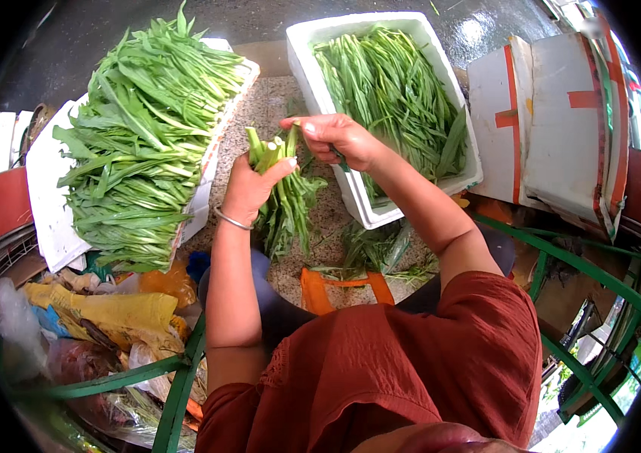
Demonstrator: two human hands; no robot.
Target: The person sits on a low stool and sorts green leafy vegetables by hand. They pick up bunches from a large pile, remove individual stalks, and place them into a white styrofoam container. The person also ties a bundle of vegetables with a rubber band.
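My left hand (pixel 252 184) is closed around a bunch of leafy green stalks (pixel 283 198), cut stem ends up and leaves hanging down. Thumb and forefinger of my right hand (pixel 337 139) pinch one stem end at the right of the bunch. Something dark green, not clear what, shows under the curled fingers of that hand. To the left, layered leafy greens (pixel 145 130) lie heaped on a white foam board or lid (pixel 51 204). Beyond my right hand stands a white foam box (pixel 300 62) holding more long leafy greens (pixel 388 96).
Taped white foam boxes (pixel 558 113) stand at the right. An orange plastic strap or bag handle (pixel 314 294) and loose leaves (pixel 365 246) lie on the speckled surface (pixel 230 153) before me. Green metal rails (pixel 580 260) flank me; plastic bags and a yellow sack (pixel 105 317) are at lower left.
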